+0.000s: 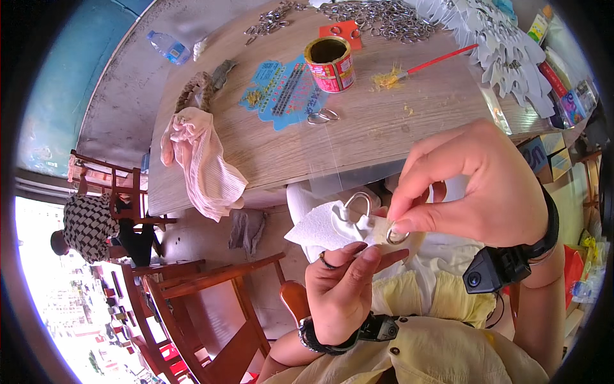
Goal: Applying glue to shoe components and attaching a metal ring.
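The left hand had its fingers closed on a white, textured, flat piece with a pointed left end, holding it in front of the body, just off the near edge of the wood-grain bench. A curved silver metal loop stood up from the piece's upper side. At its right end, the right hand pinched a small round metal ring between thumb and forefinger. On the bench, an open red-and-pink cylindrical tin stood partly over a blue printed sheet, near a red-handled brush with yellowish bristles; loose silver rings lay heaped along the far side.
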{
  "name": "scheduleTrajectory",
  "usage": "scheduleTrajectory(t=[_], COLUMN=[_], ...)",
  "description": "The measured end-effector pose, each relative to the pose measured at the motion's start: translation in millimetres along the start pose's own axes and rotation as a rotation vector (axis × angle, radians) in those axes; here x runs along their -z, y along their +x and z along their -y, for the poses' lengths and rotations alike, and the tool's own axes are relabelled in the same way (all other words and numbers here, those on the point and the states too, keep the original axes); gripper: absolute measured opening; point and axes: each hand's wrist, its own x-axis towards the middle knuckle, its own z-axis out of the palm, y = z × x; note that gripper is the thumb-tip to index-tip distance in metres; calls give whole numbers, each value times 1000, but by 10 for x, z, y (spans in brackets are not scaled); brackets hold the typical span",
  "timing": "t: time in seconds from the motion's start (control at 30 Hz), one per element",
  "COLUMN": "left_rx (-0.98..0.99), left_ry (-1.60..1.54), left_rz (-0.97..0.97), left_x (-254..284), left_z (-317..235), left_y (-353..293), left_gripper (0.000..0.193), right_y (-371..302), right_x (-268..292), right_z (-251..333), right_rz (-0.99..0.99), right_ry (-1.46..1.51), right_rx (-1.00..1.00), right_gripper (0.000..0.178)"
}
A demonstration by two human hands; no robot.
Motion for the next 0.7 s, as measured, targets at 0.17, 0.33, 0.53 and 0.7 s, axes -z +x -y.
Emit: scheduleTrajectory(t=[0.17, 0.33, 0.53, 0.7], left_rx=[-8, -19, -35, -12], left_ry=[7, 38, 33, -71], left_rz=[-68, -50, -33, -2], left_x=[-82, -64, -37, -34], left_z=[9, -15, -3, -27], left_y=[-16, -26, -36, -32], left_gripper=[30, 29, 28, 28], right_y=[24, 39, 37, 35], right_x=[-3, -5, -23, -28], right_z=[7, 5, -11, -11], right_rz=[20, 27, 18, -9], right_ry=[3, 47, 46, 11], right_rx=[-44, -57, -39, 3], right_gripper=[9, 8, 10, 12])
